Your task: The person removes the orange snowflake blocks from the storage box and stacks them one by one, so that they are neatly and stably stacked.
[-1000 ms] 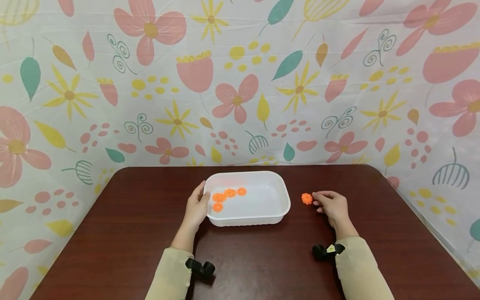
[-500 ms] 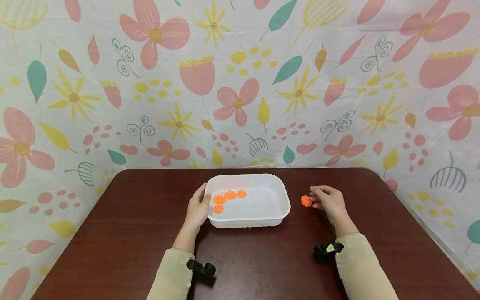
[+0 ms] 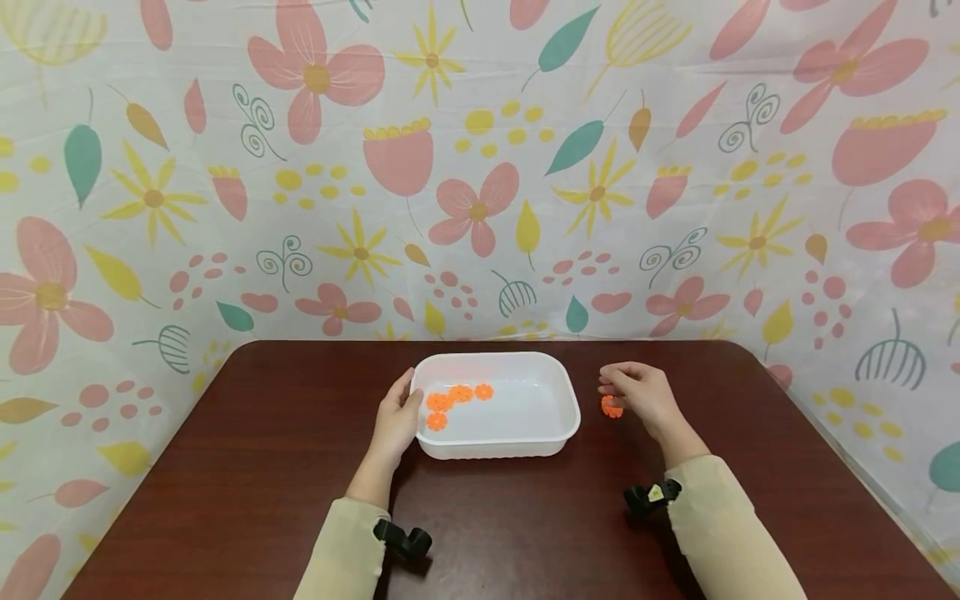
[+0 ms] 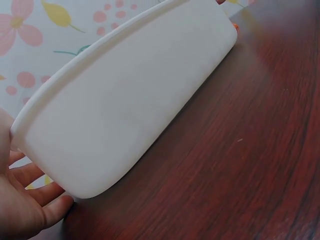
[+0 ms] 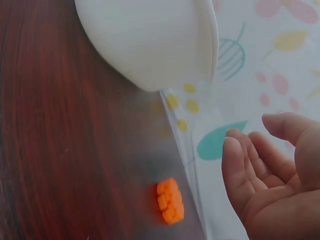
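Note:
A white plastic tub (image 3: 495,448) stands on the table, with several flat orange flower-shaped plastic pieces (image 3: 461,393) in its left part. My left hand (image 3: 395,417) grips the tub's left end, thumb over the rim and fingers against the outer wall; the left wrist view shows these fingers (image 4: 47,195) beside the corner. To the right of the tub, my right hand (image 3: 637,393) hovers with loosely bent fingers and holds nothing. Below it an orange flower-shaped piece (image 3: 611,407) lies on the table, partly covered by the hand in the head view. From the right wrist, this orange piece (image 5: 170,201) looks thick and notched.
The dark red-brown wooden table (image 3: 525,525) ends at the back against a floral cloth (image 3: 480,208). Black wrist cameras are strapped at both sleeves, one at the left (image 3: 403,540) and one at the right (image 3: 652,497).
My right hand has let go of the orange piece beside the tub and moved slightly up and left over it. The left hand stays on the tub. The head view has shifted slightly.

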`<state>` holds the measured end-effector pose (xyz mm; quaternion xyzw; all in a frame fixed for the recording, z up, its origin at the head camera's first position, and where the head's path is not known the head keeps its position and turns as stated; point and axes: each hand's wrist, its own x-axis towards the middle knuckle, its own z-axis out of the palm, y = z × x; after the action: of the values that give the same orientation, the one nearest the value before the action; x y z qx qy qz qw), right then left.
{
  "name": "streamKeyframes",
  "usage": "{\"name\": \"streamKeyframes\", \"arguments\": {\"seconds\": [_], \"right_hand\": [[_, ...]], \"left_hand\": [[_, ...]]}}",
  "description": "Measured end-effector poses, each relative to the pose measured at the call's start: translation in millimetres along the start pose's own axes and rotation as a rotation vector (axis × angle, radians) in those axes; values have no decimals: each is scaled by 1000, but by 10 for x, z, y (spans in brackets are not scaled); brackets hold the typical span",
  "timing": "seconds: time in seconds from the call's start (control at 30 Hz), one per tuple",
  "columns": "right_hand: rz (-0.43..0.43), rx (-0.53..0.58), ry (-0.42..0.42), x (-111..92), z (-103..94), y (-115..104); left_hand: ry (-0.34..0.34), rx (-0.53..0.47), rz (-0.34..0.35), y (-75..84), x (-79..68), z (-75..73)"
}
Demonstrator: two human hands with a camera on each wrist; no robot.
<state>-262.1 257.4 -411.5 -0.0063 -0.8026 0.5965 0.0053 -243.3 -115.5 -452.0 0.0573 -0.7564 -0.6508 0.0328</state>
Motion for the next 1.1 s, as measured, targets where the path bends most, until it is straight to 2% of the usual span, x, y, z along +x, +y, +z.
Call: {"name": "streamKeyframes", "arguments": {"seconds": [0.3,0.77,1.1], "right_hand": [[-28,-18,-36,54,160,-143],[0,-39,-64,114,458,-446],[-58,-65,-139,155,643,-544]], "left_hand": [[7,-2,8,30,-2,6],[20,-4,15,40,-18,4],[13,0,14,49,-38,18]]}}
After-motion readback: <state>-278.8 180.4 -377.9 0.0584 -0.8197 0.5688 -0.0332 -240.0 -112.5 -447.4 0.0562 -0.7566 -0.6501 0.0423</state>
